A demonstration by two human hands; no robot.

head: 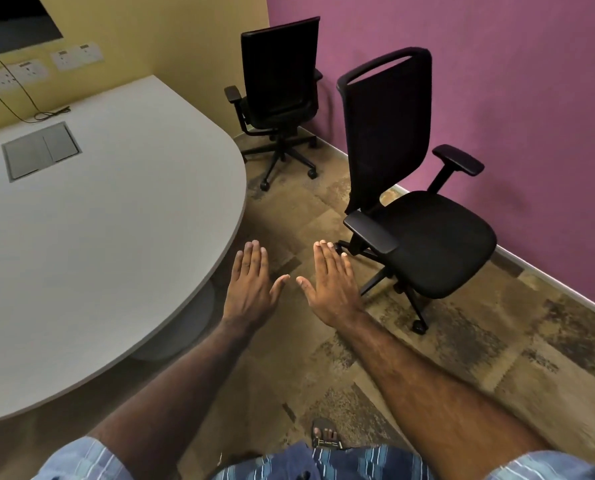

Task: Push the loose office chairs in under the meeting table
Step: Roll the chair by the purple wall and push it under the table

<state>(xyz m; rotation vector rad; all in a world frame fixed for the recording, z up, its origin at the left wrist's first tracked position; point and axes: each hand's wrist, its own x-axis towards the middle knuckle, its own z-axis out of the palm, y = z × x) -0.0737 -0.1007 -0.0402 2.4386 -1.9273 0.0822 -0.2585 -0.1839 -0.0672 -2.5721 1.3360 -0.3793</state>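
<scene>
Two black office chairs stand away from the white meeting table [98, 220]. The nearer chair [424, 233] sits by the purple wall on the right, its seat turned toward me. The farther chair [278, 95] stands in the corner, its back facing me. My left hand [251, 289] and my right hand [330, 289] are stretched out flat side by side, palms down, over the carpet between the table edge and the nearer chair. Neither hand touches anything. My right fingertips are a short way from the nearer chair's left armrest [369, 230].
A grey cable hatch [41, 150] is set into the tabletop, and a black cable [22, 98] runs to wall sockets under a dark screen [12, 22]. The table's pedestal [185, 323] stands under its curved edge. My sandalled foot [325, 436] is on the patterned carpet.
</scene>
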